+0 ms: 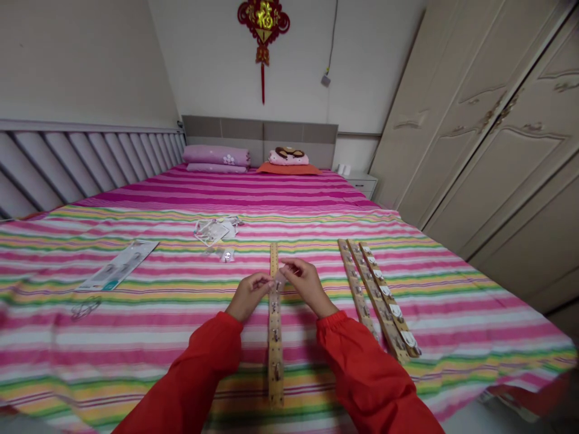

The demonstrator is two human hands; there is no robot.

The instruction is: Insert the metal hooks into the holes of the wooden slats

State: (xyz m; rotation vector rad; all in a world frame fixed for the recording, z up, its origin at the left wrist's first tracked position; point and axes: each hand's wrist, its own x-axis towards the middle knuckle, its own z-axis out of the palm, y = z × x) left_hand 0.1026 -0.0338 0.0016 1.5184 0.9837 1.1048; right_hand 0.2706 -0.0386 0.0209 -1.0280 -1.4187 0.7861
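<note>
A narrow wooden strip (275, 352) lies lengthwise in front of me, with several small metal hooks along it. Over its upper part, my left hand (248, 294) has thumb and fingers closed at the strip's left edge; what is in them, if anything, is hidden. On the other side, my right hand (305, 280) pinches a small clear plastic piece (281, 276) above the strip. To the right lie three more wooden strips side by side. Metal hooks sit on the left strip (360, 295) and middle strip (380, 301), white hooks on the right strip (389, 296).
A striped cloth (181, 349) covers the bed. On the left are a clear-backed hook package (118, 265) and a thin loop of string or wire (85, 307). Farther back lie a small plastic packet (227, 256) and a heap of papers and clear packaging (218, 229).
</note>
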